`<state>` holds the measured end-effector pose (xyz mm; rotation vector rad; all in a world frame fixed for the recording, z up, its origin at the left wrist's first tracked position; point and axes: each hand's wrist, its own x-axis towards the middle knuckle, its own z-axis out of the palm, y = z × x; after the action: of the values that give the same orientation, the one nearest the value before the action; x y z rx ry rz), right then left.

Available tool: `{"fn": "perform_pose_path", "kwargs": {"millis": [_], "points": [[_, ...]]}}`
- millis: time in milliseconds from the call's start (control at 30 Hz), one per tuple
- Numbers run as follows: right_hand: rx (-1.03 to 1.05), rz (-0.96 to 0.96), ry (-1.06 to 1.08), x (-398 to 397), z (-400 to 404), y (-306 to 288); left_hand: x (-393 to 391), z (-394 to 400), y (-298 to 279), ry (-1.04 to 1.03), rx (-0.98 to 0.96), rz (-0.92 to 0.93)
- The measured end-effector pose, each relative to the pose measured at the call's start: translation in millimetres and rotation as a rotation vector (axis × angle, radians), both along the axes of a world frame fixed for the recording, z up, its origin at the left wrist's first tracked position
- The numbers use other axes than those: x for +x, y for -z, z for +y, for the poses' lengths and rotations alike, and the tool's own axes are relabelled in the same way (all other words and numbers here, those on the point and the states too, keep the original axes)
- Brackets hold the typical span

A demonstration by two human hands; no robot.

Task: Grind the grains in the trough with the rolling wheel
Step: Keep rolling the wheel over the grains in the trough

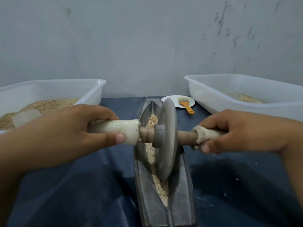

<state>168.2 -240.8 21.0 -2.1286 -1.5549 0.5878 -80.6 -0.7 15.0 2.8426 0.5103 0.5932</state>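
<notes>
A grey metal rolling wheel (pixel 167 138) stands on edge in the long boat-shaped trough (pixel 182 194), which runs away from me down the middle. Crushed tan grains (pixel 161 189) lie along the trough's groove, in front of and behind the wheel. A wooden axle passes through the wheel, with cloth wrapped on both handles. My left hand (pixel 70 128) grips the left cloth-wrapped handle (pixel 123 130). My right hand (pixel 242 131) grips the right cloth-wrapped handle (pixel 208 135).
A white plastic tub (pixel 91 89) holding grain and a small clear cup stands at the left. Another white tub (pixel 213 95) with a little grain stands at the right. A white plate (pixel 168 99) carries an orange-handled brush (pixel 186 106) behind the trough. Dark blue cloth covers the table; a grey wall is behind.
</notes>
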Motion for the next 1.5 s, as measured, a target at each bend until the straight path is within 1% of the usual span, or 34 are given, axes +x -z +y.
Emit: {"fn": "perform_pose_path", "kwargs": {"millis": [33, 100, 233, 300, 333, 400, 500, 567, 633, 733, 800, 833, 900, 1000, 1067, 1133, 1233, 1300, 1333, 1400, 1500], "points": [[-0.015, 0.032, -0.028, -0.4, -0.8, -0.7, -1.2, -0.5, -0.4, 0.004, 0.012, -0.008], [0.022, 0.039, -0.002, 2.0, 2.9, 2.3, 2.3, -1.4, 2.1, -0.017, 0.031, -0.03], [0.232, -0.124, 0.205, 1.6, 24.2, 17.2, 19.2, -2.5, 10.9, -0.093, 0.051, -0.056], [0.263, -0.203, 0.247, -0.6, 31.0, 22.1, 24.1, -4.3, 12.4, -0.094, 0.07, -0.042], [0.255, -0.198, 0.249, -0.9, 30.5, 21.5, 23.7, -5.6, 11.1, -0.093, 0.065, -0.032], [0.196, -0.126, 0.209, -0.1, 22.4, 15.7, 16.4, -7.4, 7.2, -0.088, 0.043, -0.016], [0.037, -0.054, 0.06, -0.4, 3.5, 4.1, 3.5, -10.3, 2.4, -0.048, 0.048, -0.015], [-0.006, -0.01, 0.003, -1.4, -1.3, 0.3, 1.3, -12.3, 2.2, -0.04, 0.057, -0.014], [0.034, -0.051, 0.033, -0.5, 3.4, 3.0, 6.1, -14.0, 5.4, -0.058, 0.13, -0.019], [0.184, -0.156, 0.172, -0.9, 21.9, 14.6, 21.0, -15.1, 12.4, -0.099, 0.26, -0.027], [0.234, -0.226, 0.218, -3.2, 30.0, 19.1, 26.2, -13.7, 14.2, -0.123, 0.225, 0.019], [0.228, -0.227, 0.223, -4.1, 29.9, 18.3, 25.7, -12.9, 13.5, -0.12, 0.186, 0.035], [0.165, -0.16, 0.186, -2.8, 22.0, 12.7, 19.0, -13.2, 9.3, -0.089, 0.135, 0.028], [0.0, -0.058, 0.038, -3.8, 3.2, 1.1, 5.2, -18.0, -0.1, -0.047, 0.166, -0.007], [-0.04, -0.013, -0.018, -4.2, -1.9, -1.6, 2.7, -19.8, -2.7, -0.04, 0.146, -0.007], [0.019, -0.061, 0.028, -1.1, 3.8, 2.4, 7.8, -20.0, 1.0, -0.074, 0.128, -0.023], [0.204, -0.171, 0.201, -0.1, 24.0, 16.5, 22.9, -18.6, 10.3, -0.141, 0.18, -0.047], [0.272, -0.28, 0.24, -1.6, 32.8, 24.2, 29.9, -17.5, 13.6, -0.149, 0.197, -0.026], [0.275, -0.298, 0.237, -2.5, 34.1, 25.1, 29.7, -15.8, 13.9, -0.148, 0.176, -0.015], [0.221, -0.228, 0.198, -1.9, 25.6, 17.6, 22.0, -13.2, 10.9, -0.128, 0.122, -0.003], [0.015, -0.104, 0.037, -1.4, 3.6, 1.5, 5.1, -14.2, 4.4, -0.062, 0.11, -0.013]]}}
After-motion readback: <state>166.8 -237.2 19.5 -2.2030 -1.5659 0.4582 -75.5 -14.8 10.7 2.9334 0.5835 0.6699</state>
